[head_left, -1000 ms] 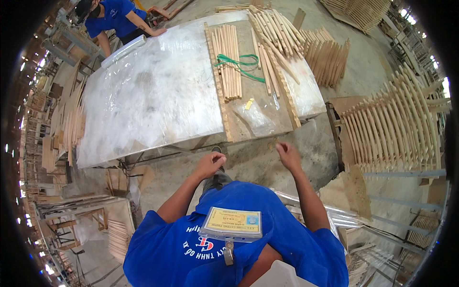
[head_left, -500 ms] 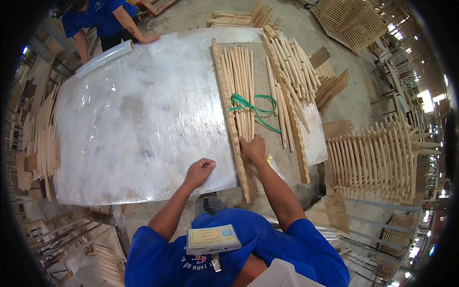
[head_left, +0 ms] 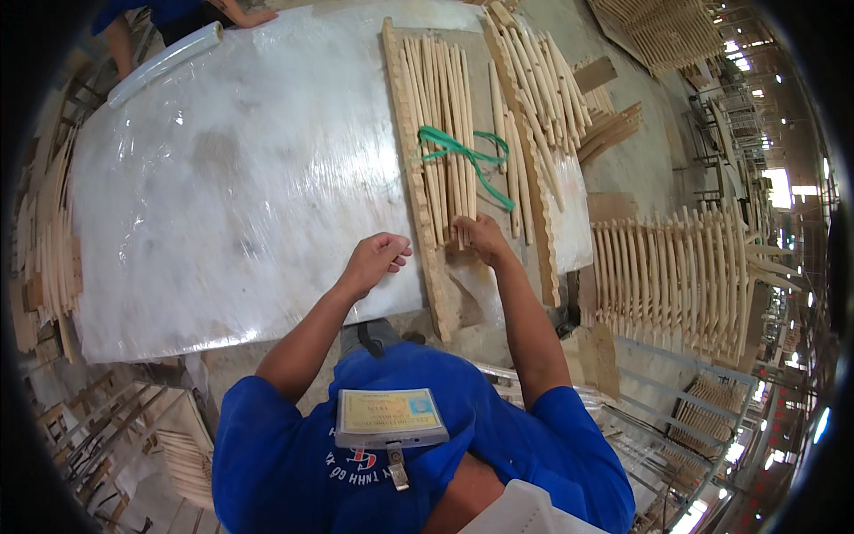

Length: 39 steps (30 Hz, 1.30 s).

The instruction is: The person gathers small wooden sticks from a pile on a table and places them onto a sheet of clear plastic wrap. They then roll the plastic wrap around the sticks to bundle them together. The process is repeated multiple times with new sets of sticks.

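In front of me, the person's right hand is gripping the near ends of some slim wooden dowels, which are lying between two scalloped wooden strips on a film-covered table. A green strap is looping across them. The left hand is hanging beside the left strip, fingers loosely bent and parted.

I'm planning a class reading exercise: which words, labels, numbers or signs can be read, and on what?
Badge: small print, too small to read reliably.
Blue shirt: white lettering beside a red emblem, partly covered by the badge; not copied here.
Elsewhere: nothing legible.
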Available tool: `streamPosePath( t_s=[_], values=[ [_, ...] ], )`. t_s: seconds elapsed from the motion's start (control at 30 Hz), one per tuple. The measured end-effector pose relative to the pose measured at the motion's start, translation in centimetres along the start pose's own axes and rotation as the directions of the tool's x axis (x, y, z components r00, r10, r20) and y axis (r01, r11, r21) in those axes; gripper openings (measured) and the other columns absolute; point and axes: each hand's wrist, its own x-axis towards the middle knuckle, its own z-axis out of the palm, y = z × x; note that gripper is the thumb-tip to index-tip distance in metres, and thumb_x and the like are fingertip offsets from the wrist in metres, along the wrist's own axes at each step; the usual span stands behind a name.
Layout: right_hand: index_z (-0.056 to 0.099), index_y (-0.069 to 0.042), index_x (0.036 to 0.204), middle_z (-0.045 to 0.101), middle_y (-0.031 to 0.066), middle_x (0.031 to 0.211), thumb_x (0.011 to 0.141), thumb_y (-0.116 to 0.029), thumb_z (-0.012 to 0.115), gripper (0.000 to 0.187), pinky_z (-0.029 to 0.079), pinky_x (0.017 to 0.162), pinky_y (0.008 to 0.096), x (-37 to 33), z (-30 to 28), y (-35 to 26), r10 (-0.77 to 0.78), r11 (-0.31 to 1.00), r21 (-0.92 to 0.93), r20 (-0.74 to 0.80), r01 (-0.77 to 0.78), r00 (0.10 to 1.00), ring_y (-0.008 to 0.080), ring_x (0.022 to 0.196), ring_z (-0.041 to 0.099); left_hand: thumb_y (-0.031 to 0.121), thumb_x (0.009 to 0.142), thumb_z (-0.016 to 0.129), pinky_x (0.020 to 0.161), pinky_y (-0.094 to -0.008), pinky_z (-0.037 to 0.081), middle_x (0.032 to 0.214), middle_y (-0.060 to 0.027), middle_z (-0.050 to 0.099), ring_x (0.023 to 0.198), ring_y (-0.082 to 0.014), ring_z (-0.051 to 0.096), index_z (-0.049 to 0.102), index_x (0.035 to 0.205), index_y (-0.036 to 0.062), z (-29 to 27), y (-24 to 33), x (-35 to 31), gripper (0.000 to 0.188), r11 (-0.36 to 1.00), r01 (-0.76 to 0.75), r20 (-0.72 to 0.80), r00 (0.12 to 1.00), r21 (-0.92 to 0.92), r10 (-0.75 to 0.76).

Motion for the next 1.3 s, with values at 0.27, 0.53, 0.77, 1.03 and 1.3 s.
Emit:
streamPosePath(
  t_s=[0.27, 0.53, 0.77, 1.03, 1.3],
  values=[
    [0.064, -0.007, 0.109, 0.066, 0.0025, 0.08, 0.109, -0.029, 0.064, 0.023, 0.054, 0.061, 0.0311, -16.9, -2.4, 3.9, 0.064, 0.935, 0.315, 0.294, -0.16, 0.954, 0.0153, 0.069, 0.067, 0.045, 0.11, 0.064, 0.103, -0.0461, 0.061, 0.135, -0.017, 0.069, 0.116, -0.0279, 0.072, 0.063, 0.137, 0.0032, 10.6, -1.3, -0.2, 0.049, 0.899, 0.299, 0.328, 0.925, -0.32, -0.191],
    [0.06, -0.005, 0.108, 0.06, 0.0018, 0.078, 0.107, -0.03, 0.069, 0.026, 0.049, 0.057, 0.0303, -38.5, -13.6, 13.8, 0.073, 0.97, 0.197, 0.331, -0.145, 0.941, 0.013, 0.063, 0.059, 0.036, 0.108, 0.07, 0.11, -0.0449, 0.058, 0.135, -0.0107, 0.072, 0.127, -0.0259, 0.07, 0.067, 0.137, 0.007, 24.5, -8.0, -8.8, 0.042, 0.88, 0.474, 0.745, 0.598, -0.031, -0.296],
    [0.065, -0.003, 0.116, 0.063, 0.0016, 0.081, 0.109, -0.038, 0.067, 0.036, 0.048, 0.062, 0.0278, -32.3, -10.5, 11.8, -0.108, 0.993, 0.092, 0.489, 0.072, 0.866, 0.0112, 0.064, 0.059, 0.029, 0.107, 0.071, 0.104, -0.0418, 0.059, 0.128, -0.0106, 0.074, 0.118, -0.0208, 0.07, 0.068, 0.133, 0.0047, 21.3, -5.4, -13.1, 0.036, 0.962, 0.072, 0.528, 0.845, -0.263, 0.081],
    [0.078, 0.002, 0.111, 0.077, 0.0112, 0.091, 0.106, -0.045, 0.067, 0.048, 0.057, 0.074, 0.0335, -10.8, 5.1, 2.1, -0.376, 0.921, -0.078, 0.073, 0.381, 0.924, 0.018, 0.08, 0.072, 0.028, 0.112, 0.062, 0.081, -0.035, 0.067, 0.114, -0.0141, 0.073, 0.094, -0.0235, 0.073, 0.063, 0.126, -0.0028, -1.9, -1.3, -8.9, 0.034, 0.843, -0.036, -0.122, 0.992, -0.537, -0.036],
    [0.076, 0.005, 0.117, 0.08, 0.016, 0.102, 0.099, -0.048, 0.075, 0.056, 0.058, 0.085, 0.038, 1.6, 6.8, 2.8, -0.323, 0.745, -0.667, -0.373, -0.01, 0.87, 0.0246, 0.093, 0.076, 0.028, 0.11, 0.056, 0.103, -0.0509, 0.06, 0.136, -0.02, 0.069, 0.12, -0.0329, 0.07, 0.058, 0.142, -0.0012, -7.6, -6.0, -7.4, 0.043, 0.783, 0.232, 0.198, 0.97, -0.577, -0.142]
  ],
)
